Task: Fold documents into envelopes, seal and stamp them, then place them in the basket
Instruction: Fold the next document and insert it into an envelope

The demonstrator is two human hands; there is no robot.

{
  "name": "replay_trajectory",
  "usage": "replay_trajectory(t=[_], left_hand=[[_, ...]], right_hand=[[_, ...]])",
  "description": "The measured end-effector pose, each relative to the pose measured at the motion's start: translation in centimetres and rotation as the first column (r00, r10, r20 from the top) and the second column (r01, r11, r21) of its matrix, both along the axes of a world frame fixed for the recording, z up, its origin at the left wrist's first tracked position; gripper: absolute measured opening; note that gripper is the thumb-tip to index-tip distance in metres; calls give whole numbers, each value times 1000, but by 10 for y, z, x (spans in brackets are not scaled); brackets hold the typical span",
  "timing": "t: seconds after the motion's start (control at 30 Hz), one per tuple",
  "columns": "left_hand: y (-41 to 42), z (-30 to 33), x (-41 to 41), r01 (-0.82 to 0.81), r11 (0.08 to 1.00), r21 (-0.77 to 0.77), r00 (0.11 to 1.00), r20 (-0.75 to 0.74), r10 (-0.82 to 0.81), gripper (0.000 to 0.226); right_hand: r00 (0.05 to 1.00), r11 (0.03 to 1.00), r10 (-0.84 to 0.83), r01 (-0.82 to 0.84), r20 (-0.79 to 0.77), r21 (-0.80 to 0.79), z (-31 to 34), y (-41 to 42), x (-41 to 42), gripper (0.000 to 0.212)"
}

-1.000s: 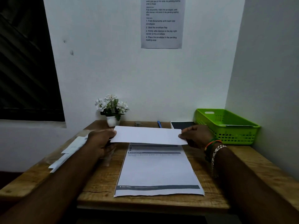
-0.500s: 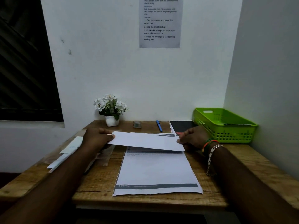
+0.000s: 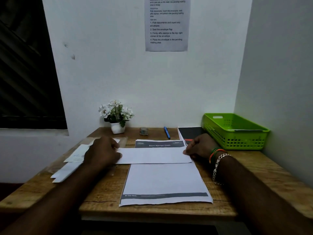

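Chain bracelet [image 3: 218, 168], orange/green bands [image 3: 213, 153], R wrist

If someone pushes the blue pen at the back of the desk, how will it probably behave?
The pen is slim and round and lies flat on the bare wooden desk, so a sideways push would probably make it roll. It looks light, so it should lift easily. A push along its length would likely just slide it.

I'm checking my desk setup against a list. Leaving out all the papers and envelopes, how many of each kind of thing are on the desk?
Green basket: 1
Blue pen: 1
Potted white flowers: 1
Dark pad: 1
Small grey item, too small to identify: 1
Total: 5
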State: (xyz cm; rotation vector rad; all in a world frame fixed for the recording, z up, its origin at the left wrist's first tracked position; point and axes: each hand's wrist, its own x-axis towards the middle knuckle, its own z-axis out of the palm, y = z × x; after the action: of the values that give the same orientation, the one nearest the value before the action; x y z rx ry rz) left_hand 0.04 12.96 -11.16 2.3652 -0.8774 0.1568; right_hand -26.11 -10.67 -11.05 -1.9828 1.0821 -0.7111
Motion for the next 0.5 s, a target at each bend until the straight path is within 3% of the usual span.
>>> replay_trajectory(t=[0.13,0.3,0.5], left_hand=[[-9,4,-20,78,997,27,980,183,-82,37],[-48,1,-38,453,892,-7,878,175,-445,23],[-75,-20,-41,542,777,320,805,66,-589,54]], right_hand=[[995,997,-13,6,-97,-73,2,1,2,23],[989,995,16,-30,-146,-96,2,1,3,19],[987,994,42,-57,-153,-96,3,2,0,16]])
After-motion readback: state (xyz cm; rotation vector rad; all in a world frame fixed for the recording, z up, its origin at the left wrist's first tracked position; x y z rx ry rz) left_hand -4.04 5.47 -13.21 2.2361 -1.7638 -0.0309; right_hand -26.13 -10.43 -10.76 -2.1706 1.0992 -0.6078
